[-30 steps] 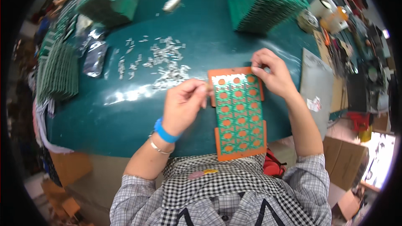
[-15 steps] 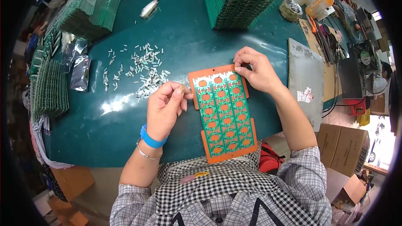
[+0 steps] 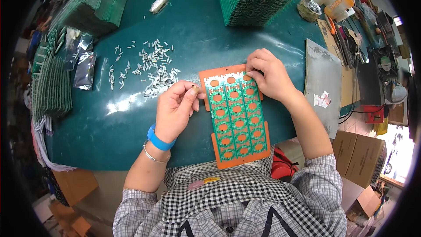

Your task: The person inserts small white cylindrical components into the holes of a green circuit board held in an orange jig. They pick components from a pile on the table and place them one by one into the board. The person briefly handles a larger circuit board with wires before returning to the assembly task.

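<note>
A green circuit board panel with rows of oval openings lies on an orange backing plate in front of me. My right hand is closed at the panel's far right corner, thumb and forefinger close together over it. Whatever those fingertips pinch is hidden. Beside the plate's left edge, my left hand is closed, thumb against forefinger; anything between them is too small to make out. To the left of that hand, small white parts are scattered in a loose pile on the green tabletop.
A tall stack of green panels stands at the far side, with more panel stacks at far left. Silvery bags lie near the left rim. At right are a grey metal plate, a tape roll and an orange bottle.
The whole view has shifted slightly. My left fingertips sit a little nearer the plate's edge. My right hand stays at the panel's far right corner, its fingers barely moved.
</note>
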`<state>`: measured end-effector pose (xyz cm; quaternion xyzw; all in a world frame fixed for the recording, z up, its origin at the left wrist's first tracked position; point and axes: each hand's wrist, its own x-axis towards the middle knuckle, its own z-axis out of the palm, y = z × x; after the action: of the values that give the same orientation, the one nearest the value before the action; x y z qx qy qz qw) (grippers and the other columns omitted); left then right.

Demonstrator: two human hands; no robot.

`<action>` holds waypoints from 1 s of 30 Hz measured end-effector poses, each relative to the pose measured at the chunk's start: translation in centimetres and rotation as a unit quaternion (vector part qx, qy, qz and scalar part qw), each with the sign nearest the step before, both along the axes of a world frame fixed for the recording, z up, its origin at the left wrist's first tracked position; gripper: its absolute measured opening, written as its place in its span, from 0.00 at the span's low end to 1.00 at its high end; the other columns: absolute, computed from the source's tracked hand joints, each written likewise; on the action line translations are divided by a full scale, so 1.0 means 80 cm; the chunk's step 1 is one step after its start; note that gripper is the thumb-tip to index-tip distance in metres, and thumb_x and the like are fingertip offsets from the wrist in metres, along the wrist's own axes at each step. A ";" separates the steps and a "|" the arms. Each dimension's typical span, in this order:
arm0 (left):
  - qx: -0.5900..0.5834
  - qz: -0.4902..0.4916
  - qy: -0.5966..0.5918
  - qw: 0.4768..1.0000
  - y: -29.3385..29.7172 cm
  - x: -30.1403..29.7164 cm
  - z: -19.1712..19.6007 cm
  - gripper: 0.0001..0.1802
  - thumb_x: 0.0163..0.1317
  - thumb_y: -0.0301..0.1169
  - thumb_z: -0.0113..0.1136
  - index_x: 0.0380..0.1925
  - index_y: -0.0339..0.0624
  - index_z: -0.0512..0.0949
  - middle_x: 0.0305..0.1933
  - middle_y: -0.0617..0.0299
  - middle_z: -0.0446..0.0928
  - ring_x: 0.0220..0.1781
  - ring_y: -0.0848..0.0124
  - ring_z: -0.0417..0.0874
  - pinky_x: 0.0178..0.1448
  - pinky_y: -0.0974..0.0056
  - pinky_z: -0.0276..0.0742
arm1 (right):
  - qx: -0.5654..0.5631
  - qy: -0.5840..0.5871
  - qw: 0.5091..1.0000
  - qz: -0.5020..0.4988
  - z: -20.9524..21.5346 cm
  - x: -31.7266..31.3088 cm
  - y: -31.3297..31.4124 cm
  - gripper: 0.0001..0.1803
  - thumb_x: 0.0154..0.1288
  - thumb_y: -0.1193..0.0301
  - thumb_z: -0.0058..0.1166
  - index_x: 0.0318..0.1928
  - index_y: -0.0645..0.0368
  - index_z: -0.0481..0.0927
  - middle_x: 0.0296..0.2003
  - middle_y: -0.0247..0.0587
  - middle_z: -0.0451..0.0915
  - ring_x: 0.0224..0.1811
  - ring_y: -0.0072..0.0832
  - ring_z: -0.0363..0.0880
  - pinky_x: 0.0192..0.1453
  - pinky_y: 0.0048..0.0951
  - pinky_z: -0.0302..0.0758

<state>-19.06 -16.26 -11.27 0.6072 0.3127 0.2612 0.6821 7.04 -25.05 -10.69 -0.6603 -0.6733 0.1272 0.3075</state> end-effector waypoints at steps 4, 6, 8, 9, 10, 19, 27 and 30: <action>0.072 0.025 0.023 0.997 -0.005 0.006 0.006 0.05 0.68 0.23 0.53 0.36 0.32 0.78 0.32 0.64 0.81 0.26 0.82 0.73 0.31 0.75 0.73 | 0.004 -0.025 1.000 0.001 0.007 -0.002 0.000 0.05 0.50 0.83 0.58 0.26 0.62 0.76 0.32 0.39 0.75 0.38 0.40 0.73 0.42 0.37 0.73; 0.088 0.022 0.026 0.995 -0.007 0.007 0.001 0.05 0.67 0.23 0.53 0.37 0.32 0.78 0.31 0.64 0.81 0.27 0.83 0.74 0.31 0.75 0.73 | -0.007 -0.044 0.999 0.002 0.013 -0.003 0.000 0.05 0.49 0.84 0.58 0.25 0.62 0.76 0.32 0.40 0.75 0.38 0.40 0.73 0.42 0.38 0.74; 0.122 0.008 0.059 0.991 -0.005 0.003 0.001 0.05 0.68 0.23 0.53 0.38 0.33 0.77 0.34 0.63 0.82 0.27 0.82 0.74 0.31 0.75 0.72 | 0.020 -0.082 0.996 0.019 0.014 -0.008 0.004 0.05 0.50 0.83 0.57 0.27 0.62 0.75 0.32 0.40 0.75 0.38 0.40 0.73 0.41 0.38 0.74; 0.147 0.007 0.065 0.987 -0.005 0.002 -0.001 0.05 0.68 0.23 0.53 0.38 0.33 0.78 0.34 0.63 0.82 0.27 0.82 0.74 0.31 0.75 0.72 | 0.031 -0.105 0.994 0.024 0.016 -0.008 0.003 0.05 0.51 0.83 0.56 0.27 0.62 0.75 0.31 0.40 0.75 0.38 0.40 0.73 0.41 0.39 0.74; 0.171 0.007 0.072 0.983 -0.005 0.002 -0.005 0.05 0.67 0.23 0.53 0.38 0.33 0.78 0.33 0.63 0.82 0.26 0.82 0.74 0.31 0.75 0.72 | 0.021 -0.117 0.993 0.017 0.015 -0.011 0.000 0.05 0.51 0.83 0.56 0.28 0.62 0.75 0.32 0.41 0.75 0.38 0.41 0.74 0.41 0.38 0.74; 0.224 -0.003 0.074 0.972 -0.008 0.005 -0.009 0.05 0.66 0.22 0.55 0.36 0.32 0.79 0.31 0.62 0.82 0.26 0.80 0.76 0.31 0.74 0.72 | -0.046 -0.010 0.998 -0.037 0.021 -0.008 -0.004 0.03 0.57 0.80 0.55 0.32 0.63 0.75 0.34 0.45 0.76 0.36 0.46 0.77 0.40 0.40 0.74; 0.206 -0.010 0.069 0.976 -0.008 0.006 -0.006 0.05 0.66 0.22 0.54 0.36 0.32 0.79 0.32 0.62 0.82 0.27 0.80 0.76 0.32 0.73 0.73 | -0.078 0.087 0.990 -0.076 0.009 -0.002 -0.003 0.03 0.57 0.82 0.57 0.32 0.65 0.76 0.34 0.42 0.75 0.34 0.37 0.78 0.39 0.32 0.75; 0.213 -0.015 0.080 0.974 -0.008 0.005 -0.010 0.05 0.66 0.22 0.55 0.36 0.32 0.79 0.32 0.62 0.82 0.27 0.80 0.76 0.31 0.73 0.73 | -0.083 0.094 0.989 -0.081 0.008 -0.002 -0.003 0.03 0.57 0.82 0.57 0.32 0.65 0.77 0.34 0.42 0.75 0.34 0.35 0.77 0.39 0.32 0.75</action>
<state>-18.68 -16.87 -12.08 0.7622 0.2940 0.2621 0.5137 6.86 -25.27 -10.03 -0.7207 -0.5728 0.2193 0.3229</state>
